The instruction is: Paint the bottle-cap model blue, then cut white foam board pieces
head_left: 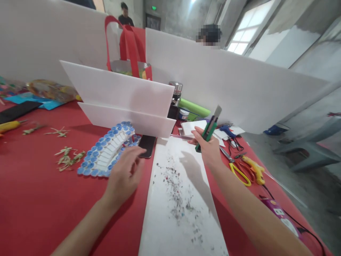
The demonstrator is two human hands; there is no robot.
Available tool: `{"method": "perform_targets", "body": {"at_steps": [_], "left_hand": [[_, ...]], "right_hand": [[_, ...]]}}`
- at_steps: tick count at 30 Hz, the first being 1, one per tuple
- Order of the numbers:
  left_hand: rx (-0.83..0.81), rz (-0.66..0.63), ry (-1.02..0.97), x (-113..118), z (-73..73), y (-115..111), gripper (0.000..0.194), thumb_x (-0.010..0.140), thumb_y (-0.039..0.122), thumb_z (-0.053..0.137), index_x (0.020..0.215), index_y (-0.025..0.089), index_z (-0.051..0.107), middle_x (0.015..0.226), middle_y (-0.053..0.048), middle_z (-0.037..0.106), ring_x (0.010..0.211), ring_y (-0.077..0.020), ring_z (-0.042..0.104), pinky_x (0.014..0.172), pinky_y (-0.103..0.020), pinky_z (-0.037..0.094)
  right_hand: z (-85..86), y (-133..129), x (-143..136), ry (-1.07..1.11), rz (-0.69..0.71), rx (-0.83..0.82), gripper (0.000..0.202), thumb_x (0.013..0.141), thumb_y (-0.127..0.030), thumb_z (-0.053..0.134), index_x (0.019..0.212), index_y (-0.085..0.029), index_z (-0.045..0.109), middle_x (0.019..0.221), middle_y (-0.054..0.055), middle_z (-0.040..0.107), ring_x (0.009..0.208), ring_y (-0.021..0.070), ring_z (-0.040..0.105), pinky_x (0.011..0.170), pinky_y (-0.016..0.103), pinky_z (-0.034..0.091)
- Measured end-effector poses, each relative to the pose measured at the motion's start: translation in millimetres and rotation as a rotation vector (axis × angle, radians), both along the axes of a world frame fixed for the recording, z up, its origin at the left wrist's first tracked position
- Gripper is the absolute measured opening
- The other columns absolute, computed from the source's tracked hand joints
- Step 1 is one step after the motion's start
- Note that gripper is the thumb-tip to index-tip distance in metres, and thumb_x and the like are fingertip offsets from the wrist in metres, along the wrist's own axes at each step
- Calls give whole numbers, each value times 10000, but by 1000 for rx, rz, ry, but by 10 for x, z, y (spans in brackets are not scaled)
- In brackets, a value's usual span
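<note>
My right hand [209, 145] grips a green utility knife [209, 129], its blade pointing up and away from me. It hovers above the far right edge of a long white board [183, 192], which is strewn with dark specks and smudges. Left of the board, my left hand [126, 176] holds nothing, its fingers loosely bent and apart. Just beyond its fingertips lies a dark phone [147, 145]. A curved white piece edged with blue round shapes [103, 151] rests beside that hand, which hides part of it.
Yellow-handled scissors [239, 174], pliers [249, 167] and a blue glue gun [227, 131] lie to the right. White panels [119, 92] stand ahead, with a red bag [133, 53] behind. Straw-like bundles [69, 158] sit at left. Two people are beyond the partition.
</note>
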State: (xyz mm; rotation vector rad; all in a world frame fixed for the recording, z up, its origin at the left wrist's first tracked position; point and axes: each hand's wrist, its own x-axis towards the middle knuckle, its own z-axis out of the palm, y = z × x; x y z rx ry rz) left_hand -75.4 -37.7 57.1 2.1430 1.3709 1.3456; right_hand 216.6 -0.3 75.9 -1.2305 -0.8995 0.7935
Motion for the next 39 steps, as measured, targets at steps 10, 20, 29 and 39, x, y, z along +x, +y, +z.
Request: {"method": "perform_targets", "body": {"at_steps": [10,20,29,39], "left_hand": [[-1062,4,-594,135,-2,-573,618,852,560,767,1364,242,635,1597,-127,561,1497,-342,509,1266,-520,424],[-1086,-15,-767,483,68,-584,569,556,396,958,1057,205,768,1310,-100,766,1341,-337,654,1106,-401,586],[-1145,-196,-510,446,-148,-572,900,572,406,983,1389,209,663,1271,-125,779,1229,-368,719,995,-445,627],[-1166,-330,-503,428,-212,-650,917,658,501,947,1464,239,597,1351,-158,741,1205,-360,735,1026,-461,605]], "right_hand": [[-265,-1710,682,226,-63,-367,465,688,-470,980,1001,-159,832,1053,112,815,988,308,798,929,450,682],[-378,-1911,804,283,-68,-395,499,594,-458,1023,967,-175,849,1065,106,821,1048,296,781,913,383,669],[-382,-1984,815,292,-69,-389,452,608,-426,1018,954,-194,843,1075,78,817,1013,269,783,898,363,663],[-333,-2020,877,227,-144,-445,639,569,-381,1027,1132,-161,822,703,-14,714,603,104,604,523,218,513]]}}
